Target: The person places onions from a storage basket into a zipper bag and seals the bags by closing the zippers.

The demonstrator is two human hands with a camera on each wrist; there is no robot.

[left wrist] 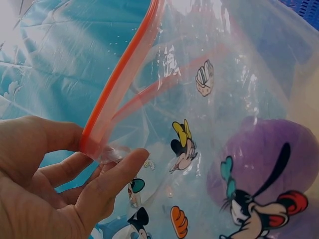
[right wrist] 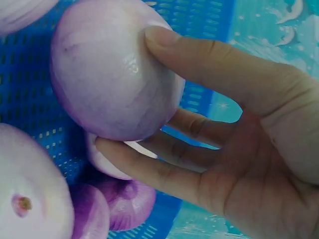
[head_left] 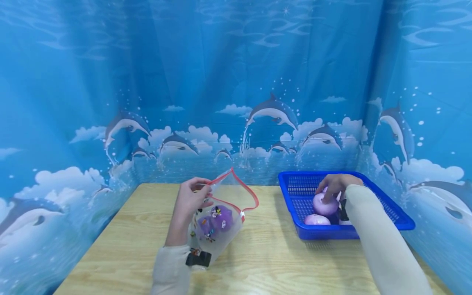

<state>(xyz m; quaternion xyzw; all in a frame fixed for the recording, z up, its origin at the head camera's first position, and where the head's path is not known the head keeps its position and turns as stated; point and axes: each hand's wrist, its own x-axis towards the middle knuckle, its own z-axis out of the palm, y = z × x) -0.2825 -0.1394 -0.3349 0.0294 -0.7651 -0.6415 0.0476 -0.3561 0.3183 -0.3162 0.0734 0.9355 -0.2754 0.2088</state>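
Note:
In the head view, my left hand [head_left: 189,198] pinches the red zip edge of a clear zip bag [head_left: 221,241] at one corner, with the bag's mouth spread apart. Cartoon figures are printed on the bag, and purple onions [head_left: 225,221] show through its lower part. Over the blue basket [head_left: 328,234], my right hand [head_left: 341,183] holds a purple onion [right wrist: 114,74] between thumb and fingers. Around it in the basket lie several other onions, among them a pale one [right wrist: 30,194] and a darker purple one [right wrist: 132,201].
The basket stands at the right on a light wooden table [head_left: 265,262]. A blue curtain [head_left: 221,73] printed with dolphins surrounds the back and sides. A black strapped device [head_left: 198,259] sits at the left wrist, beside the bag.

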